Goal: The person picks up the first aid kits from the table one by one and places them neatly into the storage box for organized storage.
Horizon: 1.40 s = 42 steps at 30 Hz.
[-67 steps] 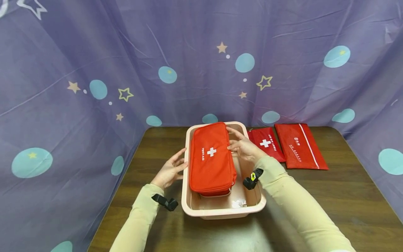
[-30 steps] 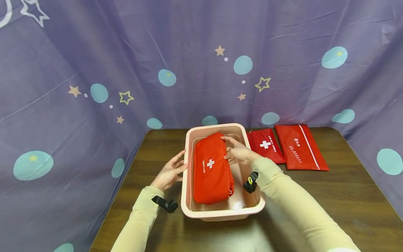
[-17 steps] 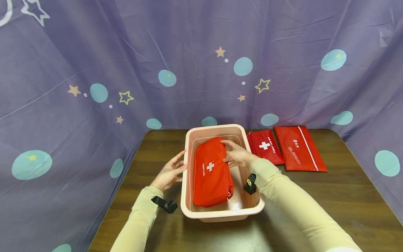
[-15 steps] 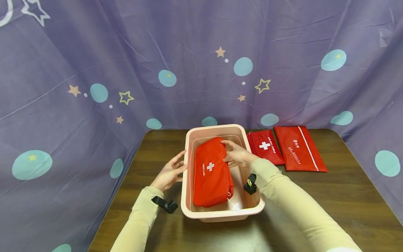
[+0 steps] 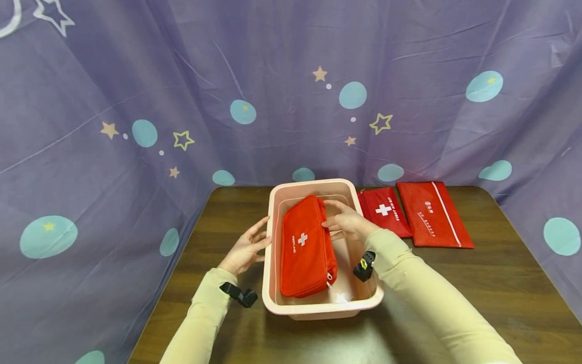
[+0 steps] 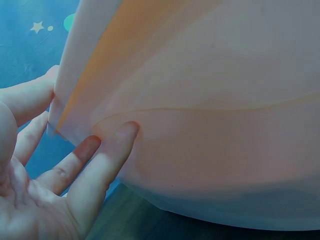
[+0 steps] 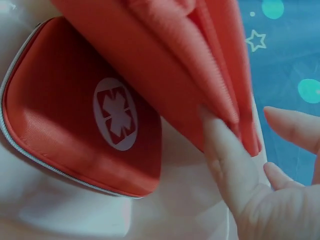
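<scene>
In the head view a red first aid bag (image 5: 302,268) with a white cross lies tilted inside a pale pink plastic basin (image 5: 318,307). My right hand (image 5: 349,222) reaches in over the bag's right side. Its thumb touches that side in the right wrist view, while the other visible fingers stand apart from the fabric. A second red case (image 7: 60,110), with a white oval emblem and a pale zip edge, lies beneath the bag in the basin. At the basin's left side, my left hand (image 5: 243,253) touches the outer wall and rim with extended fingers.
Right of the basin, a small red first aid pouch (image 5: 386,212) and a larger flat red pouch (image 5: 434,215) with a white stripe lie on the brown wooden table (image 5: 495,288). A purple patterned curtain (image 5: 282,60) hangs behind and beside the table.
The red first aid bag has gone down into the basin from rim height. Lately my right hand's fingers have spread away from its upper right edge. My left hand has stayed put.
</scene>
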Motion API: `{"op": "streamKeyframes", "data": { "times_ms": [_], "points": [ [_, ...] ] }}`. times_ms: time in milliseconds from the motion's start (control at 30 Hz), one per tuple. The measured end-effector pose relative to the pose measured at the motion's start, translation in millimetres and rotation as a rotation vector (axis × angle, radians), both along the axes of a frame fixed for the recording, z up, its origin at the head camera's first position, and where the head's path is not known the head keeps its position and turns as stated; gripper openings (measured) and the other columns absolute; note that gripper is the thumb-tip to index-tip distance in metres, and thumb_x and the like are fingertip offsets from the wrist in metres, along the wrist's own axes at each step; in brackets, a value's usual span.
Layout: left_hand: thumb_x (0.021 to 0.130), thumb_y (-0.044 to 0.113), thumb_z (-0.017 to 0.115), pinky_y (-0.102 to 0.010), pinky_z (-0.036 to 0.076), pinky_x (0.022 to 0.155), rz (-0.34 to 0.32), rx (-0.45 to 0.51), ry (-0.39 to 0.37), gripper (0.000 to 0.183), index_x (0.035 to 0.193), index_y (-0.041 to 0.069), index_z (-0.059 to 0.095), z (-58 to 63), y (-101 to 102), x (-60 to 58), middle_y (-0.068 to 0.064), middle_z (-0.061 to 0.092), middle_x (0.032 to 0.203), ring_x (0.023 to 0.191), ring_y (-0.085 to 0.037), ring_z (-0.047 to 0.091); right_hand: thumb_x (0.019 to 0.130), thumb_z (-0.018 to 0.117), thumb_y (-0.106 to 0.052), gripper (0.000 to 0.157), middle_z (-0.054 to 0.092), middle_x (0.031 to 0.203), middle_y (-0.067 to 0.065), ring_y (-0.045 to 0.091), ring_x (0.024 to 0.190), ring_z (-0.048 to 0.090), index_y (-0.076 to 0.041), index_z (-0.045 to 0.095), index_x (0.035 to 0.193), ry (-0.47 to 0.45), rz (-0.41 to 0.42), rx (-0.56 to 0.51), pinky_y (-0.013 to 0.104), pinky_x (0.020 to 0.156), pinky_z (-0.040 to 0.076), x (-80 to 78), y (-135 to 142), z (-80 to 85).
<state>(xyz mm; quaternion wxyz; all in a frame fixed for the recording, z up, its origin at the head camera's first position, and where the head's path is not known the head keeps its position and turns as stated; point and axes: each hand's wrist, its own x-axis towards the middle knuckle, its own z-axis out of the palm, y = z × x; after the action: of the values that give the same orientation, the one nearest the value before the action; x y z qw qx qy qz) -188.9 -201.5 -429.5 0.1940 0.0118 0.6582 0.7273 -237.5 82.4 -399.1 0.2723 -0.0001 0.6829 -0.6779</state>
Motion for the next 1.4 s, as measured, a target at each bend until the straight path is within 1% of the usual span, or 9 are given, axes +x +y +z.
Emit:
{"op": "streamKeyframes", "data": {
  "times_ms": [333,600,800,867,933,1067,1133,1233,1400],
  "points": [
    [0.096,0.004,0.051,-0.046,0.053,0.080,-0.015,0.009,0.000,0.066,0.152,0.019,0.019,1.9,-0.8,0.9,-0.015,0.042,0.130,0.103,-0.021,0.057,0.092,0.042,0.002,0.071,0.049,0.117,0.020,0.038,0.107,0.057,-0.011,0.006,0.152,-0.030,0.070,-0.105,0.055,0.094,0.045,1.6,9.8,11.5],
    [0.096,0.004,0.052,-0.047,0.052,0.081,-0.012,0.010,-0.001,0.066,0.152,0.019,0.020,-0.5,-1.4,0.4,-0.013,0.043,0.128,0.104,-0.021,0.056,0.094,0.037,-0.002,0.068,0.035,0.134,0.030,0.043,0.114,0.051,-0.008,0.001,0.152,-0.076,0.107,-0.126,0.058,0.101,0.037,2.0,15.4,17.8],
    [0.096,0.004,0.052,-0.044,0.054,0.078,-0.008,0.010,-0.003,0.066,0.152,0.019,0.020,-0.6,-1.4,0.3,-0.012,0.044,0.126,0.103,-0.021,0.056,0.094,0.036,-0.004,0.068,0.019,0.147,0.035,0.053,0.126,0.036,-0.005,0.000,0.151,-0.076,0.106,-0.138,0.059,0.103,0.033,1.8,20.0,18.8],
    [0.096,0.004,0.052,-0.043,0.054,0.078,-0.006,0.014,-0.006,0.066,0.152,0.020,0.021,-0.6,-1.1,0.4,-0.011,0.044,0.126,0.103,-0.021,0.056,0.094,0.035,-0.004,0.067,0.020,0.147,0.035,0.053,0.128,0.034,-0.004,0.000,0.151,-0.078,0.104,-0.157,0.058,0.102,0.035,1.3,21.7,18.3],
    [0.095,0.004,0.052,-0.043,0.054,0.078,-0.006,0.020,-0.007,0.067,0.152,0.019,0.020,-0.5,-0.9,0.4,-0.012,0.043,0.126,0.103,-0.020,0.056,0.096,0.035,-0.004,0.065,0.032,0.140,0.033,0.051,0.128,0.035,-0.003,0.000,0.151,-0.073,0.111,-0.170,0.056,0.102,0.037,1.1,22.9,18.1],
    [0.095,0.005,0.053,-0.044,0.054,0.079,-0.011,0.023,-0.003,0.067,0.152,0.019,0.020,-0.1,-1.0,0.5,-0.012,0.043,0.127,0.103,-0.021,0.056,0.098,0.036,-0.004,0.063,0.057,0.111,0.014,0.039,0.116,0.053,-0.003,0.002,0.150,-0.081,0.100,-0.216,0.054,0.101,0.038,0.6,24.3,18.6],
    [0.095,0.005,0.053,-0.044,0.054,0.079,-0.011,0.019,0.000,0.067,0.152,0.019,0.020,0.1,-1.0,0.7,-0.011,0.044,0.126,0.103,-0.021,0.057,0.098,0.036,-0.004,0.062,0.058,0.101,0.004,0.027,0.104,0.060,-0.002,0.004,0.150,-0.077,0.094,-0.227,0.054,0.100,0.040,0.9,24.6,19.5],
    [0.095,0.005,0.053,-0.044,0.054,0.079,-0.008,0.016,0.000,0.067,0.152,0.019,0.020,0.4,-0.9,1.0,-0.011,0.044,0.126,0.104,-0.021,0.057,0.097,0.037,-0.004,0.061,0.058,0.101,0.002,0.017,0.092,0.062,-0.002,0.007,0.150,-0.071,0.096,-0.242,0.053,0.099,0.042,1.5,25.2,20.9],
    [0.096,0.005,0.053,-0.044,0.054,0.079,-0.009,0.015,0.001,0.067,0.152,0.019,0.020,-0.5,-1.7,1.5,-0.014,0.043,0.129,0.104,-0.021,0.057,0.098,0.035,-0.004,0.058,0.060,0.101,0.001,0.017,0.094,0.061,-0.001,0.009,0.150,-0.056,0.108,-0.246,0.051,0.096,0.045,0.6,31.2,23.5]
  ]
}}
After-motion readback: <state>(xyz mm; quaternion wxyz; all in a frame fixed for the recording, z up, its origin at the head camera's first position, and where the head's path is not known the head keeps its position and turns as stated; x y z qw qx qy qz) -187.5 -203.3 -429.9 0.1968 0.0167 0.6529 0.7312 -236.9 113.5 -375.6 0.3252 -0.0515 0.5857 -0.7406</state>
